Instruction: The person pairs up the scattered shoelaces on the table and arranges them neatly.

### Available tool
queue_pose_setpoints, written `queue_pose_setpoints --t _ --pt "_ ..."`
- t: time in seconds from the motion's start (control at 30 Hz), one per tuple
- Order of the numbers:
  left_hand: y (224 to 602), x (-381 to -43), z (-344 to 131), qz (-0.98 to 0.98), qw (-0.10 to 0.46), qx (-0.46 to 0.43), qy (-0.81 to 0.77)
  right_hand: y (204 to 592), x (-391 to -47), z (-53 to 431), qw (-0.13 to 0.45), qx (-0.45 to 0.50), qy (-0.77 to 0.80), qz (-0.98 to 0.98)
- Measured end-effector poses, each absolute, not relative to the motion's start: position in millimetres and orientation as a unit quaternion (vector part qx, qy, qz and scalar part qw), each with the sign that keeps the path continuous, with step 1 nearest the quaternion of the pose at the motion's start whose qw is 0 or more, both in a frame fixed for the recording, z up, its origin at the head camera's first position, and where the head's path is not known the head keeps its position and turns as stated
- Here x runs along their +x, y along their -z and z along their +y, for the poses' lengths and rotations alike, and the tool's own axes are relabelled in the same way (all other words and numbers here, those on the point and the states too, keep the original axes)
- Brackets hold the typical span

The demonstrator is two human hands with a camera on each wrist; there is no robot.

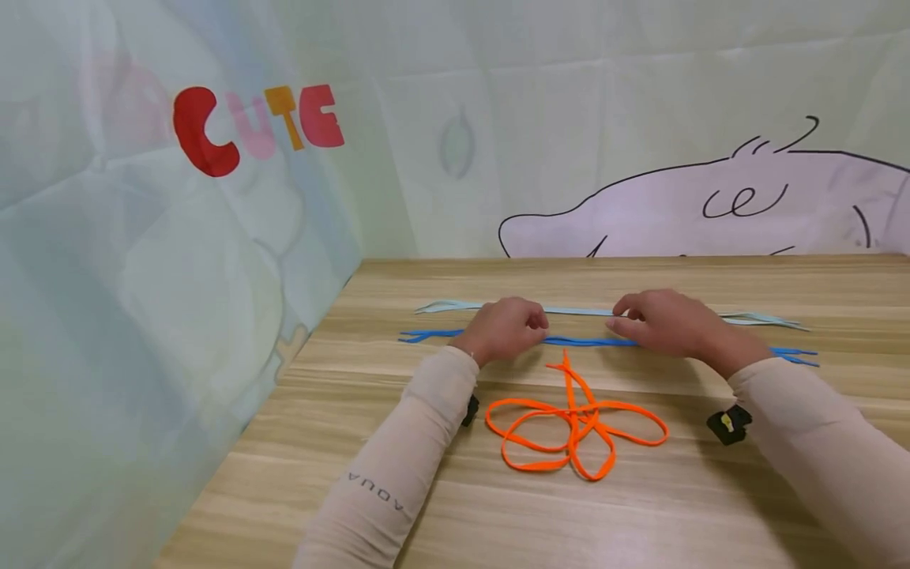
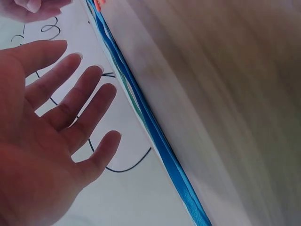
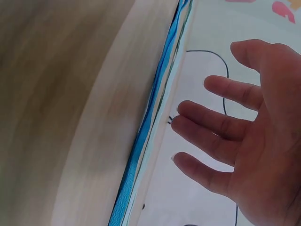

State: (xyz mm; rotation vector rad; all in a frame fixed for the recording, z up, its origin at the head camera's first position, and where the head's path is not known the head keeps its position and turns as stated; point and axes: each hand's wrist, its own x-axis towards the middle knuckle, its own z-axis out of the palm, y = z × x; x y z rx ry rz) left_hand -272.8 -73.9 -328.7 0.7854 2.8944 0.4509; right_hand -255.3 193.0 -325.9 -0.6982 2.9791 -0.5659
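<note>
Three shoelaces lie on the wooden table in the head view. The pale mint one (image 1: 579, 310) stretches left to right at the back, doubled at both ends. Parallel and nearer is a blue shoelace (image 1: 593, 342), folded in strands. Closest to the person, an orange shoelace (image 1: 584, 409) is laid in several loops with its tips pointing away. My left hand (image 1: 503, 328) hovers over the left part of the blue and mint laces, fingers loosely bent, holding nothing. Over their right part, my right hand (image 1: 671, 322) is likewise relaxed and unloaded. Both wrist views show spread fingers apart from the laces.
The wooden table (image 1: 298, 474) ends at a printed cloth backdrop (image 1: 441, 182) behind and at the left. Colourful letters (image 1: 206, 130) mark the left cloth. A small black device (image 1: 728, 424) is strapped at the right wrist.
</note>
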Motion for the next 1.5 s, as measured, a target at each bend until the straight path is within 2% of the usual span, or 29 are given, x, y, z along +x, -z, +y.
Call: queue_pose_setpoints --t 0.37,0.77,1.5 --pt "331 -264 -59 0.944 0.073 0.299 -0.119 326 -245 178 0.036 -0.249 0.182 0.951" --pt "331 -256 -48 0.937 0.069 0.334 -0.076 328 -228 166 0.017 -0.315 0.146 0.938" --pt "334 -249 -40 0.929 0.111 0.348 -0.055 333 -217 155 -0.027 -0.351 0.108 0.930"
